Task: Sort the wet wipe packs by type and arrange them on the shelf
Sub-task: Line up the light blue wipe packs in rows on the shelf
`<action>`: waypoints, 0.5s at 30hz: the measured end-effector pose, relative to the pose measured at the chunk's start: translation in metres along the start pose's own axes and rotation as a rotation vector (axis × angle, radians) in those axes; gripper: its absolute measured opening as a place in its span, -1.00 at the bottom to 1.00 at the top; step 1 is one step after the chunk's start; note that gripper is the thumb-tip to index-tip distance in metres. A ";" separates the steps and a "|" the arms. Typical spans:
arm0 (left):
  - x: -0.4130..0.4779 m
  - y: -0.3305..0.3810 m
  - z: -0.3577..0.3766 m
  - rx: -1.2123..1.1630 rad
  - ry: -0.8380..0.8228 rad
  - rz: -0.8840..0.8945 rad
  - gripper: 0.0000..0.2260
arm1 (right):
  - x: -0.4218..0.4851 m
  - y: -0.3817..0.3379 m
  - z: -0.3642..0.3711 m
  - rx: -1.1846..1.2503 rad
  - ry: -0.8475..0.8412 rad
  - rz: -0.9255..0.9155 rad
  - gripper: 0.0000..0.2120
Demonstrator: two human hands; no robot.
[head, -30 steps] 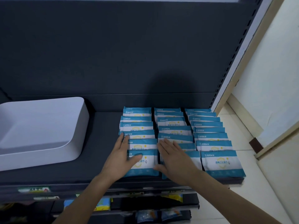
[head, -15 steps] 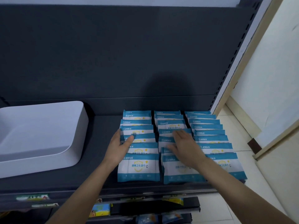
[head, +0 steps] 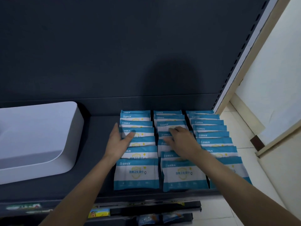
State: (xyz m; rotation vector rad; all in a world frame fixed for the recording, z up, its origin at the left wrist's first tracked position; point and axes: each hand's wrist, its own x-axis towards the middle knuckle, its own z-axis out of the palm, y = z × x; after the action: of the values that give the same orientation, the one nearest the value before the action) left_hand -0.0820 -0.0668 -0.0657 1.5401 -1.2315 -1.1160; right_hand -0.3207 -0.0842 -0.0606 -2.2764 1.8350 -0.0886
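Note:
Blue-and-white wet wipe packs lie in three overlapping rows on the dark shelf [head: 97,168]: a left row [head: 136,173], a middle row [head: 184,173] and a right row [head: 211,134]. My left hand [head: 117,141] lies along the left edge of the left row, fingers straight, thumb on top of a pack midway back. My right hand [head: 180,141] rests flat on the middle row's packs, fingers spread and pointing to the back. Neither hand grips a pack. My right forearm hides part of the right row's front pack.
A white plastic tub [head: 37,139] stands on the shelf's left side. The dark back panel [head: 114,54] rises behind the rows. Lower shelves hold other packs [head: 99,212]. Tiled floor [head: 244,193] and a wall [head: 276,79] lie to the right.
Both hands have slid from the front packs toward the back of their rows. The front packs of the left and middle rows are now uncovered.

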 end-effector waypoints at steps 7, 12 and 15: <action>0.034 0.006 -0.004 -0.045 -0.001 -0.025 -0.42 | 0.016 -0.016 0.002 0.101 -0.003 -0.115 -0.49; 0.050 -0.001 -0.005 -0.098 -0.022 -0.052 -0.48 | 0.032 -0.036 0.009 0.020 -0.097 -0.176 -0.35; 0.050 -0.009 -0.002 -0.104 -0.034 -0.056 -0.52 | 0.033 -0.039 0.018 -0.053 -0.122 -0.163 -0.30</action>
State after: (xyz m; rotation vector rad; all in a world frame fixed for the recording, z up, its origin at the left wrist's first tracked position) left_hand -0.0716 -0.1140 -0.0808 1.4906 -1.1410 -1.2278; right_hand -0.2724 -0.1057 -0.0733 -2.4072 1.6087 0.0730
